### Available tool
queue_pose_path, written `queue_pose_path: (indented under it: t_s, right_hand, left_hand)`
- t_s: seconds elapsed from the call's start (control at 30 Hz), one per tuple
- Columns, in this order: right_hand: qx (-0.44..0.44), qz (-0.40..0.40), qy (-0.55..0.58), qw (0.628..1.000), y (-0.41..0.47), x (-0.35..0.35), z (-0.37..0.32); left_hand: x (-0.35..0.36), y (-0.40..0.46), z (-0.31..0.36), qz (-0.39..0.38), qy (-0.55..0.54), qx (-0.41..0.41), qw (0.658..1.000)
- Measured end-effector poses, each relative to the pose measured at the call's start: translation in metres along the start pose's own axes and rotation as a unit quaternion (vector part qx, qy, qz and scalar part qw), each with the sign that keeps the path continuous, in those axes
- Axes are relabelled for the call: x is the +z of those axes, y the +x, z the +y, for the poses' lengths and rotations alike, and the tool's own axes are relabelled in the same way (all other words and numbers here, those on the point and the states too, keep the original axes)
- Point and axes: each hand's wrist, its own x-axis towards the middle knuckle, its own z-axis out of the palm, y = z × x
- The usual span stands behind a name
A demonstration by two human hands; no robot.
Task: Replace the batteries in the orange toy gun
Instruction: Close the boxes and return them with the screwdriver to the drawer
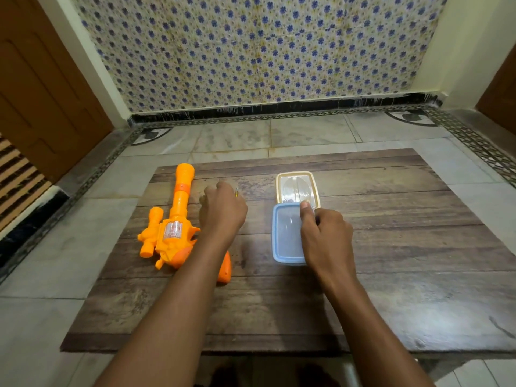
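Observation:
The orange toy gun point(173, 219) lies on its side at the left of the wooden board point(391, 247), barrel pointing away from me; my left forearm crosses over its grip. My left hand point(222, 209) hovers just right of the barrel with curled fingers, and a thin metal tip point(236, 191), apparently a small screwdriver, sticks out beyond its knuckles. My right hand point(324, 236) grips the right edge of a blue-lidded plastic box point(286, 236), thumb on the lid. No batteries are visible.
A cream-rimmed clear container point(297, 187) sits directly behind the blue box, touching it. The board lies on a marble tiled floor point(69, 247). A patterned wall point(251, 51) stands ahead, with wooden doors point(42, 79) at the left and right.

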Motion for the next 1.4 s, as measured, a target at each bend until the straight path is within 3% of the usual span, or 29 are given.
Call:
queue_pose_path:
  t_s: [0.07,0.17,0.33,0.5,0.63,0.83,1.03,1.17,1.23,1.4]
  right_hand:
    - [-0.005,0.0,-0.002,1.0,0.001,0.0,0.001]
    - [-0.006,0.004,-0.003,1.0,0.001,0.001,0.002]
    - [-0.015,0.014,0.001,1.0,0.0,-0.002,-0.001]
    - [-0.025,0.028,0.007,0.999,-0.002,-0.003,-0.006]
    - [-0.042,0.02,0.025,0.999,-0.008,-0.006,-0.012]
    - [-0.054,0.029,0.011,0.998,-0.013,0.0,-0.014]
    - [-0.059,0.027,-0.007,0.998,-0.01,0.006,-0.022]
    - [-0.045,0.089,-0.024,0.995,0.007,0.003,-0.022]
    - [-0.016,0.108,-0.045,0.993,0.021,0.003,-0.016]
    - [0.078,0.047,-0.07,0.993,0.049,0.012,0.001]
  left_hand:
    - [0.008,0.008,-0.004,-0.041,-0.007,-0.013,0.999]
    - [0.014,0.007,-0.003,-0.035,-0.027,-0.015,0.999]
    - [0.011,-0.002,-0.004,-0.055,-0.165,-0.059,0.983]
    - [-0.009,-0.057,0.003,-0.118,-0.404,-0.098,0.902]
    - [-0.015,-0.095,0.003,-0.149,-0.474,-0.063,0.865]
    - [0.006,-0.109,0.004,-0.159,-0.484,-0.034,0.86]
    - [0.016,-0.101,0.007,-0.068,-0.44,-0.012,0.896]
    - [0.012,-0.091,0.005,0.004,-0.394,-0.001,0.919]
    - [0.009,-0.087,0.002,0.01,-0.372,-0.007,0.928]
    - [0.008,-0.08,-0.004,0.01,-0.367,-0.01,0.93]
